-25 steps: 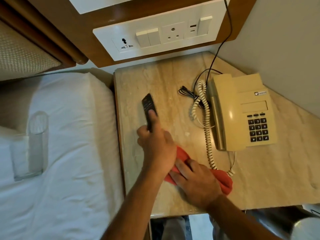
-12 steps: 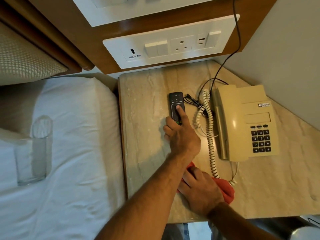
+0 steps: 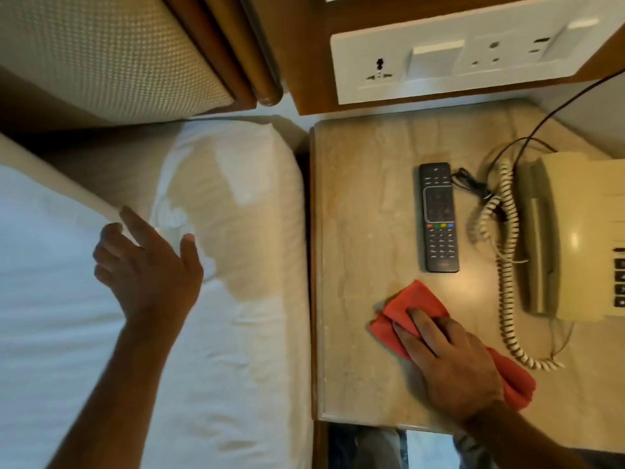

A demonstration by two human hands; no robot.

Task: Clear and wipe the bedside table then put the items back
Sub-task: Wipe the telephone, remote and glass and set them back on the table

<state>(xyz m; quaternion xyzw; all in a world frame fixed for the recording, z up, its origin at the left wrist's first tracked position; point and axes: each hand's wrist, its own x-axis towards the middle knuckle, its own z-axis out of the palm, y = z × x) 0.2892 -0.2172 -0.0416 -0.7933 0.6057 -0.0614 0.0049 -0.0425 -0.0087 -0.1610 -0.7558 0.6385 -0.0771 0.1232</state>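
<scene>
Since the frame half a second back: left hand [image 3: 148,269] off the remote [image 3: 439,216] and now out over the bed [image 3: 236,333], to the left of the surface [image 3: 355,198]. Remote left lying free on the surface, no contact with either hand. View swung left, so more bed and headboard [image 3: 111,55] visible, telephone [image 3: 571,238] cut by the right edge.

Left hand: palm down, fingers [image 3: 135,225] spread and open, gripping nothing, thumb out to the right. Held at the glass [image 3: 189,204] lying on the white bedding; contact with the glass not determinable. Forearm running from the near left corner up to the hand.

Right hand [image 3: 446,360]: flat on the red cloth [image 3: 422,309], fingers extended and pressing it down onto the near part of the surface, not curled round it. Cloth showing beyond the fingertips on the far side and trailing out from under the wrist to the right.

Remote: face up, long axis running near to far, number keys at the near end, far end pointing toward the socket panel [image 3: 473,59]. Positioned mid-surface, just left of the coiled cord [image 3: 507,265], its near end just beyond the cloth, apart from it. Thin black cable [image 3: 470,184] beside the remote's far right corner.
</scene>
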